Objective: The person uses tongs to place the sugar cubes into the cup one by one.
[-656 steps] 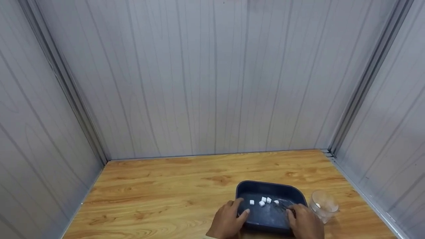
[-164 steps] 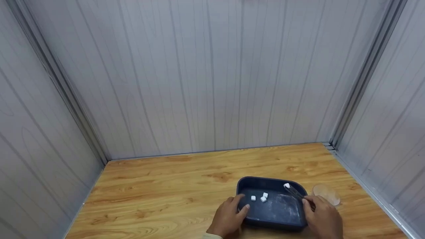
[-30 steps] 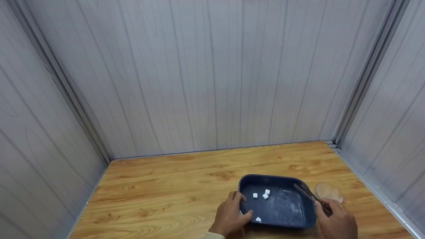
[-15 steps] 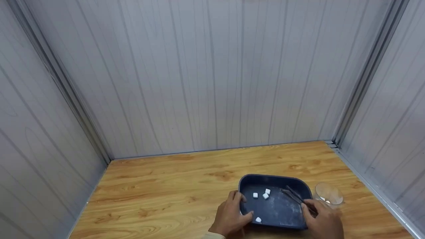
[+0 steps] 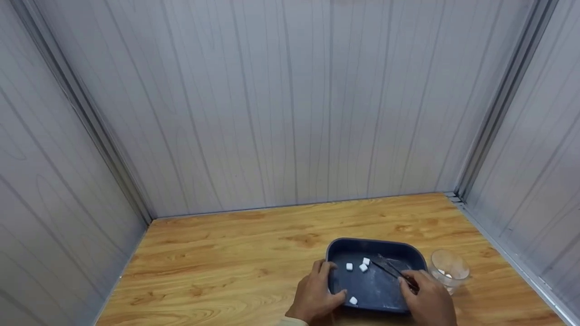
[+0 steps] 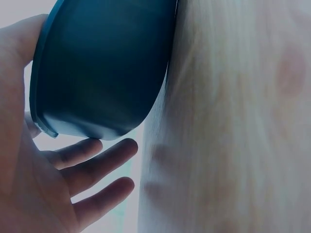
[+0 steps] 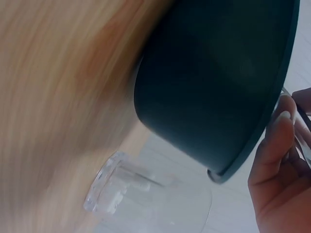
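My left hand [image 5: 313, 292] grips the left end of a dark blue tray [image 5: 378, 290], thumb and fingers at its rim. The left wrist view shows the other fingers spread beside the tray's outer wall [image 6: 107, 73]. Dark metal tongs [image 5: 393, 271] are pinched in my right hand [image 5: 428, 296]. Their parted tips reach over the tray floor, close to two white cubes [image 5: 364, 267] like sugar cubes, with nothing visible between them. Another cube [image 5: 349, 266] lies to their left, and one more [image 5: 353, 300] by the near wall. White powder marks the tray floor.
A clear glass [image 5: 455, 267] with white pieces in it stands just right of the tray, beside my right hand. All sits on a wood-grain table [image 5: 235, 262], with pale panel walls [image 5: 272, 113] at the back and both sides.
Over the last second the tongs moved left from the tray's right edge toward the paired cubes. Earlier they held a cube. Since the first frame, fewer cubes lie in the tray's middle.
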`<act>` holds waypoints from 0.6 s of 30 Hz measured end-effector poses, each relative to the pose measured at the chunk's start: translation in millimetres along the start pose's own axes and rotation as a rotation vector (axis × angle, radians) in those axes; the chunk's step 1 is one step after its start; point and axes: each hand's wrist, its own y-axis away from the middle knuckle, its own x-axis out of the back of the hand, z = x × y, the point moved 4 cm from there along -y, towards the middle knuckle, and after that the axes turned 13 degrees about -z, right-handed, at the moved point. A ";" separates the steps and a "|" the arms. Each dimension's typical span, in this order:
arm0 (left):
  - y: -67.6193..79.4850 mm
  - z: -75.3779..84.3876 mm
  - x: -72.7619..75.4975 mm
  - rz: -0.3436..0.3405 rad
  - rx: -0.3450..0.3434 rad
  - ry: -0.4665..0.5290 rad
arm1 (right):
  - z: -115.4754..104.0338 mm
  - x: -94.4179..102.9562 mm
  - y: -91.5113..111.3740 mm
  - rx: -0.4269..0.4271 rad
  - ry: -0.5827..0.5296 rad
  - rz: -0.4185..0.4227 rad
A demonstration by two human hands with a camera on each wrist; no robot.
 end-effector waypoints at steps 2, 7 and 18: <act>-0.4 0.2 0.4 0.001 -0.005 -0.006 | 0.0 -2.6 -0.8 -0.005 -0.001 -0.017; -0.1 0.8 1.1 -0.001 -0.012 -0.018 | 0.1 -8.2 -2.3 0.021 0.015 -0.020; -1.9 -1.7 -1.0 -0.075 0.042 0.023 | -2.8 -16.3 -5.8 -0.030 0.033 -0.103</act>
